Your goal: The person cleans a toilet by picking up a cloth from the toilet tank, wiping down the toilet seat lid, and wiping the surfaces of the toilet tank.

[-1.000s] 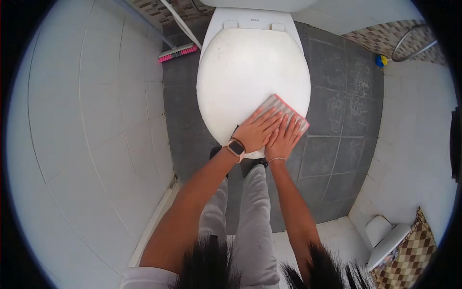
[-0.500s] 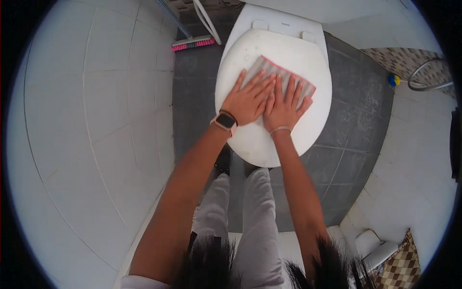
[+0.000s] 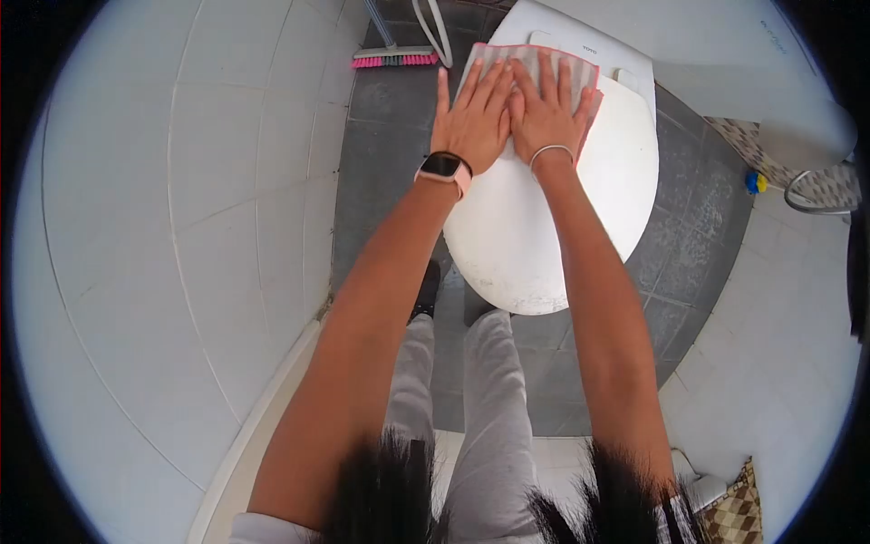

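Note:
A striped grey-and-white cloth [image 3: 583, 72] with a red edge lies flat on the closed white toilet lid [image 3: 616, 172], near its hinges. My left hand [image 3: 473, 122], with a pink-strapped watch at the wrist, presses palm down on the cloth's left part, fingers spread. Beside it, thumbs close together, my right hand [image 3: 546, 116] also lies flat on the cloth with fingers apart; a thin bracelet circles that wrist. Dark specks mark the lid's front end. Part of the cloth is hidden under both hands.
A brush [image 3: 394, 59] with pink and dark bristles stands at the left wall, a white hose [image 3: 439, 32] by it. Grey floor tiles [image 3: 381, 163] surround the toilet. At right are a blue-and-yellow object [image 3: 756, 182] and a metal hose [image 3: 807, 207]. A checked cloth [image 3: 739, 512] lies lower right.
Both hands have slid the cloth from the lid's middle up towards the hinges and to the left. The view has shifted, so the toilet appears farther right.

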Demonstrator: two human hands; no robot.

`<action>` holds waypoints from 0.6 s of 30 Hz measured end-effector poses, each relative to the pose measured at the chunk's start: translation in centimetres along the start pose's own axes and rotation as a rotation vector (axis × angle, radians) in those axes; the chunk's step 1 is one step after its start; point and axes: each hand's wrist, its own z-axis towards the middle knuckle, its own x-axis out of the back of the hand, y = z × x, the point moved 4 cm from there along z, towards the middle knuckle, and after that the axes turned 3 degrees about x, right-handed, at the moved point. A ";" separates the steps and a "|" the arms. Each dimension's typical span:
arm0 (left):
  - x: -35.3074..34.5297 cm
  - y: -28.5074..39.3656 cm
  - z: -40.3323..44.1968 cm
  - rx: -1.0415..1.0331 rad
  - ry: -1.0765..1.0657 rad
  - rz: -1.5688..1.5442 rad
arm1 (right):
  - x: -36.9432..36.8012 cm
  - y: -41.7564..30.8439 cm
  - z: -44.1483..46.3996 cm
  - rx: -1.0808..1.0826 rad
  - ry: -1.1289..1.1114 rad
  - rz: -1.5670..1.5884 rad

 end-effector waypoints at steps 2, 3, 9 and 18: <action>0.5 -0.3 -2.2 0.060 -0.029 -0.025 | 0.1 -1.4 -1.2 0.064 -0.035 -0.041; 0.7 -0.5 -3.6 0.086 -0.057 -0.023 | -0.1 -2.2 -1.9 0.087 -0.057 -0.028; 1.9 -0.5 -11.6 0.219 -0.183 0.006 | 0.0 -5.8 -8.1 0.193 -0.148 0.031; 2.5 1.6 -23.4 0.190 -0.298 0.040 | 0.3 -7.7 -19.7 0.198 -0.158 0.144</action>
